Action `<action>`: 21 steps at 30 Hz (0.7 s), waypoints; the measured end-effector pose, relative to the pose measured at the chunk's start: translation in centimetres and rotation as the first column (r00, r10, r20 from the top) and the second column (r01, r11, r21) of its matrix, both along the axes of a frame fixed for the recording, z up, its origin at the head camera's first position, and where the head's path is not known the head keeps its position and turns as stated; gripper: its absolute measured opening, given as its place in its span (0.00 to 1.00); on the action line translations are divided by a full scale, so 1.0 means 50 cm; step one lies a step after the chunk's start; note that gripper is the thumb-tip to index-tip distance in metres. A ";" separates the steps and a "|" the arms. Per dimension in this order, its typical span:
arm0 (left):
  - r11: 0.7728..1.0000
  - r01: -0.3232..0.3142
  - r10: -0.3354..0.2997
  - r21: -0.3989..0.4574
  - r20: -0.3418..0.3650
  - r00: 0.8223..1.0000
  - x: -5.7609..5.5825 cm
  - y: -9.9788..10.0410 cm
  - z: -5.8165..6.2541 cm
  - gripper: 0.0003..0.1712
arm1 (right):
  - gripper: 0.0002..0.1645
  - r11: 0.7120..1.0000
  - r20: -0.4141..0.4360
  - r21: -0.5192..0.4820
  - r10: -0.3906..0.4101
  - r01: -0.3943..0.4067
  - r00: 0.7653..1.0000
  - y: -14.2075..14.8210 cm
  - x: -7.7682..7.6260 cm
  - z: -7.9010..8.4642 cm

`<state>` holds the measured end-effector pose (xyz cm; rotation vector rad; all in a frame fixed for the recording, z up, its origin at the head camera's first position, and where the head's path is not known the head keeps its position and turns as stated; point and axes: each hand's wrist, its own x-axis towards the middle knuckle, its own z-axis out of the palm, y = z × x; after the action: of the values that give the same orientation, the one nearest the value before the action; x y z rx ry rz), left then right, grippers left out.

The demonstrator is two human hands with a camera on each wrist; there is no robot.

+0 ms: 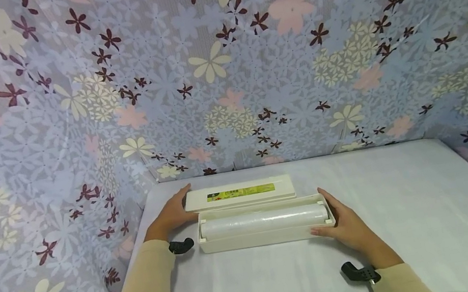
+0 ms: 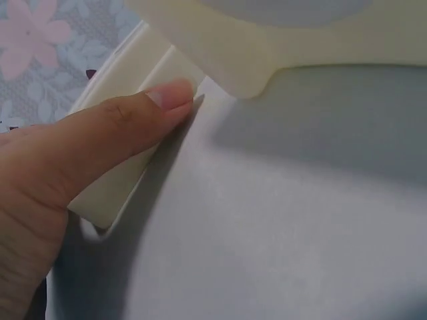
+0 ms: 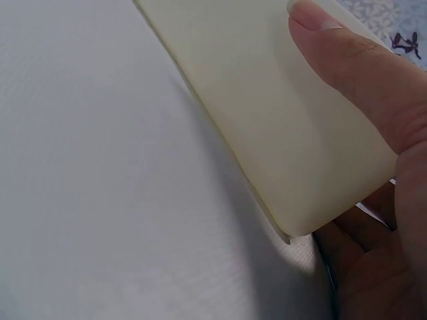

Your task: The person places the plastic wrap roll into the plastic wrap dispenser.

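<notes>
In the head view a long white plastic box (image 1: 259,239) lies crosswise on the table, its top uncovered. A roll of clear cling film (image 1: 265,221) sits inside. Just behind the box is its flat white lid (image 1: 240,200), label side up and shifted a little to the left. My left hand (image 1: 172,213) grips the lid's left end, thumb along the near edge, as the left wrist view also shows. My right hand (image 1: 348,225) holds the box's right end; its thumb (image 3: 353,70) presses the front wall while the other fingers go round the far side, partly hidden.
A white cloth covers the table (image 1: 410,199). Flowered fabric (image 1: 277,71) hangs behind and along both sides, meeting the table's back edge. A black wrist mount (image 1: 360,272) projects from the right forearm, another (image 1: 181,246) from the left.
</notes>
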<state>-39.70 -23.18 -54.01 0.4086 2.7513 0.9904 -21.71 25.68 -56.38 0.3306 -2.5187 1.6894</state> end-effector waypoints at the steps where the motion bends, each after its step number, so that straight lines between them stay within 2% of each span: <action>1: 1.000 0.009 -0.009 0.004 -0.001 1.000 0.000 0.002 0.000 0.78 | 0.72 1.000 0.002 0.005 -0.001 0.001 1.000 0.000 0.000 -0.001; 6: 0.995 0.074 -0.071 0.061 -0.042 0.997 -0.002 0.011 -0.002 0.75 | 0.72 1.000 -0.005 0.021 -0.004 0.004 1.000 0.002 -0.001 -0.003; 9: 0.992 0.099 -0.092 0.082 -0.089 0.992 -0.007 0.015 -0.014 0.75 | 0.72 1.000 -0.007 0.008 0.002 -0.002 1.000 0.001 -0.001 -0.003; 14: 0.994 0.032 -0.022 0.100 -0.100 0.995 -0.007 0.022 -0.035 0.76 | 0.72 1.000 0.009 -0.021 0.021 -0.021 1.000 -0.002 0.001 -0.002; 16: 0.993 0.000 0.011 0.118 -0.092 0.996 -0.004 0.026 -0.036 0.75 | 0.72 1.000 0.015 -0.013 0.016 -0.015 1.000 -0.001 0.001 -0.001; 21: 0.989 -0.029 0.044 0.148 -0.097 0.994 0.000 0.036 -0.035 0.72 | 0.73 1.000 0.013 0.001 0.005 -0.005 1.000 0.002 0.001 0.001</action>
<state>-39.72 -21.36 -55.74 0.4429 2.7922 1.2183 -21.64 25.79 -56.33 0.3280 -2.5301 1.6970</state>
